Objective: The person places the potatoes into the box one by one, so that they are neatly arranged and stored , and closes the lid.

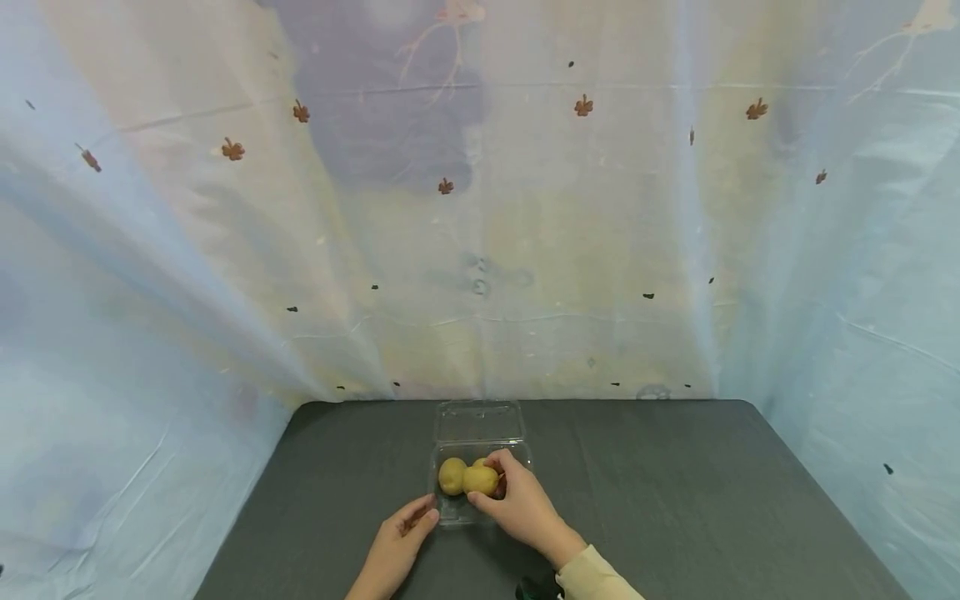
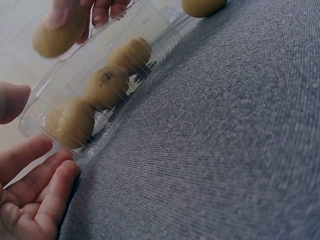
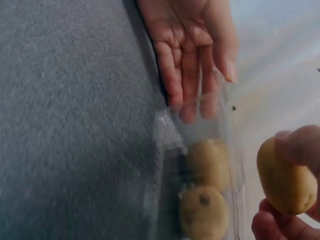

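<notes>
My right hand (image 1: 527,502) holds a small yellow pear (image 1: 481,479) between thumb and fingers, above an open clear plastic box (image 1: 455,515). In the left wrist view, the held pear (image 2: 59,34) is over the box rim, and three more pears (image 2: 70,121) lie in a row inside. From the head, one pear (image 1: 452,476) shows at the box's left, and another is partly hidden behind the held one. My left hand (image 1: 400,537) rests its extended fingertips at the box's left end, as the right wrist view shows; its thumb (image 3: 226,62) stands apart from the fingers.
The box's hinged lid (image 1: 480,422) is folded back. Outside the box's far end, another pear (image 2: 204,6) sits on the grey cloth-covered table (image 1: 660,492). A dark object (image 1: 534,588) is beside my right sleeve. Patterned plastic sheeting (image 1: 540,242) surrounds the table.
</notes>
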### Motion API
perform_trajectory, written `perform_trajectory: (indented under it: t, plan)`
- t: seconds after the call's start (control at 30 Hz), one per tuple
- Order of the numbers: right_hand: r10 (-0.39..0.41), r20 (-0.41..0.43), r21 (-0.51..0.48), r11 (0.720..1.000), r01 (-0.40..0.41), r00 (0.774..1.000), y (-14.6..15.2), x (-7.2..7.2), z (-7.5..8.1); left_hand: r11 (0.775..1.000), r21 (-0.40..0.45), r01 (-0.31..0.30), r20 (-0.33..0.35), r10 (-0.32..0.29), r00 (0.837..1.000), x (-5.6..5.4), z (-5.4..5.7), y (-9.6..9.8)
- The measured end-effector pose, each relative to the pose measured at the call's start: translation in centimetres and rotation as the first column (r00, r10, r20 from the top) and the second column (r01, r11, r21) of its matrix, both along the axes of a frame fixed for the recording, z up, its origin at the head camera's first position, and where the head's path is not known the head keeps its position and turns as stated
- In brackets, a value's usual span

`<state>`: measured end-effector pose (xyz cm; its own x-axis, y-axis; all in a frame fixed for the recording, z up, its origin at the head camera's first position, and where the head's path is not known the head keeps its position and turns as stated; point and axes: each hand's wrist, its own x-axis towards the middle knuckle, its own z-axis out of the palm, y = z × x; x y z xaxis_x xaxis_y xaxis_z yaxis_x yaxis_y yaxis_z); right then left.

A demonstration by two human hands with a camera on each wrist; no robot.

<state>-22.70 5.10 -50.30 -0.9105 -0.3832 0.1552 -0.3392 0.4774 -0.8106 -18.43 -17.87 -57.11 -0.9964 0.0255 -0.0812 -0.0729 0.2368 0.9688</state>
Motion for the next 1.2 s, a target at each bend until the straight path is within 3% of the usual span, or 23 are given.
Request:
perform_trajectory:
  t: [0.2, 0.57, 0.97, 1.2]
  plan:
    - [-0.022, -0.014, 0.058, 0.998, 0.022, 1.000, -1.2, -0.1, -0.5, 1.000, -0.010, -0.002, -0.004, 0.002, 1.000, -0.1, -0.2, 0.0]
    - [0.033, 0.081, 0.085, 0.996, -0.039, 0.996, -2.0, -0.2, -1.2, 1.000, 0.002, 0.020, -0.010, -0.020, 1.000, 0.0, -0.1, -0.1]
    - [0.021, 0.037, 0.146, 0.989, -0.026, 0.999, -2.6, -0.7, -1.4, 0.999, 0.033, 0.032, -0.008, -0.032, 0.999, 0.0, 0.1, -0.4]
    - [0.014, 0.061, 0.144, 0.989, -0.023, 0.998, -2.7, -0.9, -1.4, 0.999, 0.027, 0.039, -0.029, -0.038, 0.999, 0.0, 0.1, -0.4]
